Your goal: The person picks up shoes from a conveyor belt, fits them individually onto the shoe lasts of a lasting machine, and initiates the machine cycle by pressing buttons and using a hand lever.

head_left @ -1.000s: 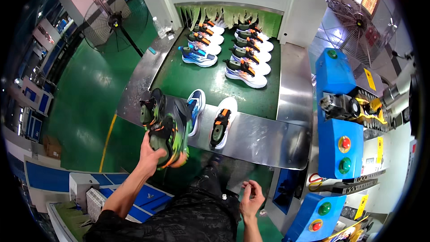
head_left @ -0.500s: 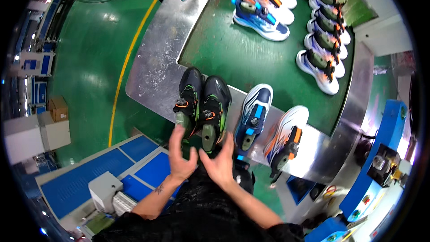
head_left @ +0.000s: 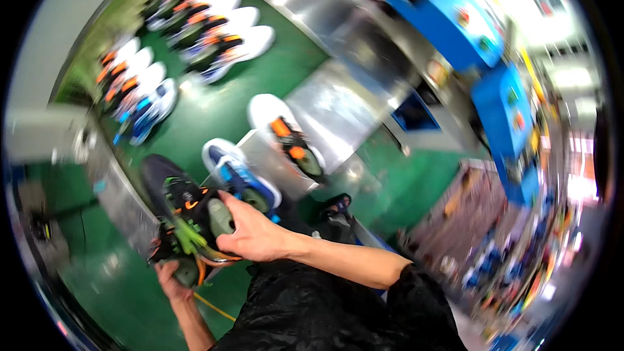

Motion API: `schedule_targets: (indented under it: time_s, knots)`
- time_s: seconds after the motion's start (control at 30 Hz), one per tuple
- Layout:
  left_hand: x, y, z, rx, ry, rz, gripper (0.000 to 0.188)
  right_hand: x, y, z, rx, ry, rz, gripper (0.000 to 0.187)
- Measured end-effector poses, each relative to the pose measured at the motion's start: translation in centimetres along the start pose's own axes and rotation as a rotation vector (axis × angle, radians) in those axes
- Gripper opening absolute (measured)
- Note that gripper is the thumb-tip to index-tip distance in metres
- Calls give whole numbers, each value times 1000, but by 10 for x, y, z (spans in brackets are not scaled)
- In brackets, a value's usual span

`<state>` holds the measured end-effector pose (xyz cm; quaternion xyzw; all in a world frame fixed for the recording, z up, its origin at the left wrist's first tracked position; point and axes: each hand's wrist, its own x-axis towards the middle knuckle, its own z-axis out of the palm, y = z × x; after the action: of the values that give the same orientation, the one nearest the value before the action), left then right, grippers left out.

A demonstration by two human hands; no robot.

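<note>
Just left of the blue-and-white shoe (head_left: pixel 242 179), a black-and-green shoe (head_left: pixel 185 205) is gripped at its heel by the right hand (head_left: pixel 250 226), with thumb and fingers closed about it. Farther left and lower than the blue-and-white shoe, a second black-and-green shoe (head_left: pixel 164 247), partly hidden by the first, is pinched at the heel by the left hand (head_left: pixel 174 281). Whether this pair is lifted or rested on the metal ledge (head_left: pixel 341 114) cannot be told. Just right of the blue-and-white shoe, an orange-and-white shoe (head_left: pixel 287 135) is set on the ledge, its toe pointed toward the green belt (head_left: pixel 214 107). Beyond the blue-and-white shoe, a left row of shoes (head_left: pixel 133 84) and a right row of shoes (head_left: pixel 218 45) are carried on the belt, somewhat blurred. Well to its right, a blue machine housing (head_left: pixel 445 32) is seen.
</note>
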<state>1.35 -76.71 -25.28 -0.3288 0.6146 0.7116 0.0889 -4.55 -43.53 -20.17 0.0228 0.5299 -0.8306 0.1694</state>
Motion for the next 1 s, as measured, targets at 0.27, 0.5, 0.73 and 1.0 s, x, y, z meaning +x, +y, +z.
schedule_targets:
  time_s: [0.27,0.5,0.73,1.0]
  knots:
    - [-35,101,261,136,-1243,251,84,-205,-66,-20,-82,697,-538,79]
    - [-225,-16,311,275,-1959,-599,79,-433,52,167,95,1614,-416,81]
    - [-403,-82,215,1090,-2020,-1224,74,-421,186,362,432,3086,-32,70]
    - [-533,-182,175,1135,-2900,75,63,-520,175,286,22,3451,404,62]
